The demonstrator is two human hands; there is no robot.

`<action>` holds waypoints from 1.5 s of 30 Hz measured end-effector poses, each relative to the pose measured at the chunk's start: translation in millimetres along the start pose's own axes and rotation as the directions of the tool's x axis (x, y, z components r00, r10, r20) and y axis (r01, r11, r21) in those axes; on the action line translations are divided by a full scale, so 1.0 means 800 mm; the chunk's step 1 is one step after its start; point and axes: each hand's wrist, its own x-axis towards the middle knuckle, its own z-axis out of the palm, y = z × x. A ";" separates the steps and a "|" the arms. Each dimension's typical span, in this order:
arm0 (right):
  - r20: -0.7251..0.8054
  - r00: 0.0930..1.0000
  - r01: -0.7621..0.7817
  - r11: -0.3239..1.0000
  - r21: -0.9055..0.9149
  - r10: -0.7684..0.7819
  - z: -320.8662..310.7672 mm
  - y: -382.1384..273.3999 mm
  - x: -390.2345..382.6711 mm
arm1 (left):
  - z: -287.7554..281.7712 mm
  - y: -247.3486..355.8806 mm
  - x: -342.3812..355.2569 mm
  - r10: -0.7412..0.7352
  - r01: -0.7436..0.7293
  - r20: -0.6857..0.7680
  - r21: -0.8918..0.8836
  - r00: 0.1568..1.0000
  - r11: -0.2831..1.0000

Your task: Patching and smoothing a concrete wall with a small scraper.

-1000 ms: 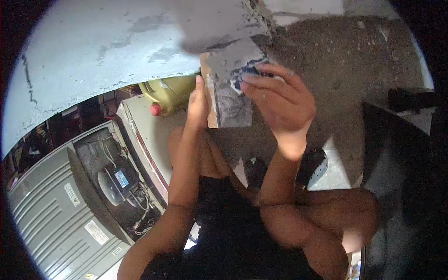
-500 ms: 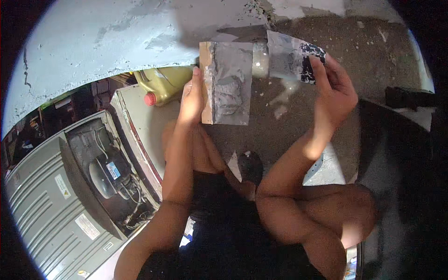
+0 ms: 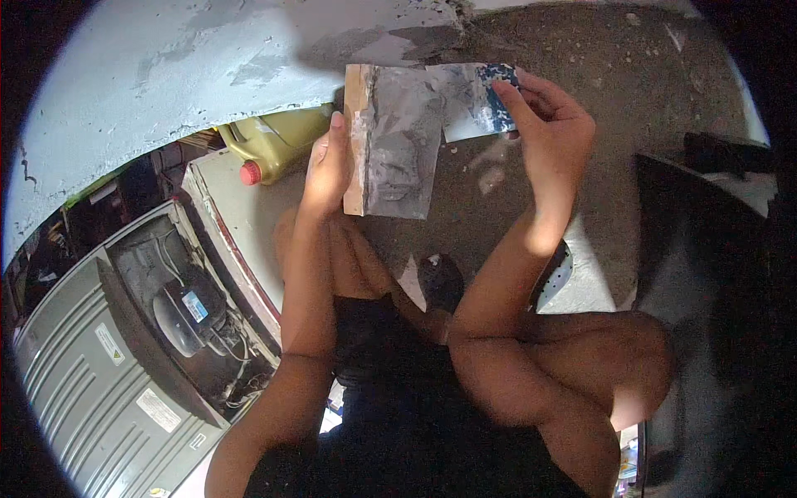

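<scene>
My left hand (image 3: 329, 173) is closed on the wooden edge of a wide flat scraper (image 3: 357, 141), thumb lying along the wood. Grey putty (image 3: 403, 166) is smeared and lumped over the scraper's blade. In my right hand (image 3: 558, 124) is a smaller thin scraper (image 3: 465, 112), pinched between thumb and fingers at its worn dark-blue end. Its pale, putty-streaked end meets the upper right part of the wide blade; whether it presses on the putty cannot be made out. Both tools are held up over the floor, in front of my bent knees.
A pale, patchy wall surface (image 3: 207, 75) runs across the upper left. Below it lies a yellow jug (image 3: 286, 141) with a red cap. An appliance with grey ribbed panel and exposed compressor (image 3: 178, 319) is at the left. A dark curved object (image 3: 706, 274) stands at the right.
My right hand has moved left, bringing the small scraper from apart to the wide blade's upper right edge. The left hand holds the wide scraper much as before, slightly shifted left.
</scene>
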 end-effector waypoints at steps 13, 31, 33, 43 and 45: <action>0.126 0.992 -0.047 0.978 0.203 0.021 0.015 0.014 0.001 | -0.008 -0.021 0.011 -0.125 0.127 -0.033 0.042 0.992 0.991; -0.038 0.953 0.283 0.929 -0.236 -0.300 0.062 0.022 -0.010 | 0.017 -0.007 0.004 -0.099 0.102 -0.085 0.029 0.991 0.994; -0.028 0.970 0.232 0.955 -0.185 -0.241 0.070 0.030 -0.009 | 0.015 -0.016 0.006 -0.037 0.040 -0.072 0.036 0.997 0.999; 0.071 0.996 -0.065 0.979 0.192 0.052 0.075 0.046 0.002 | 0.015 -0.009 0.002 -0.037 0.044 -0.048 0.154 0.998 0.987; 0.084 0.993 -0.099 0.968 0.231 0.081 0.073 0.043 0.002 | 0.014 -0.014 0.005 -0.030 0.037 -0.060 0.122 0.998 0.992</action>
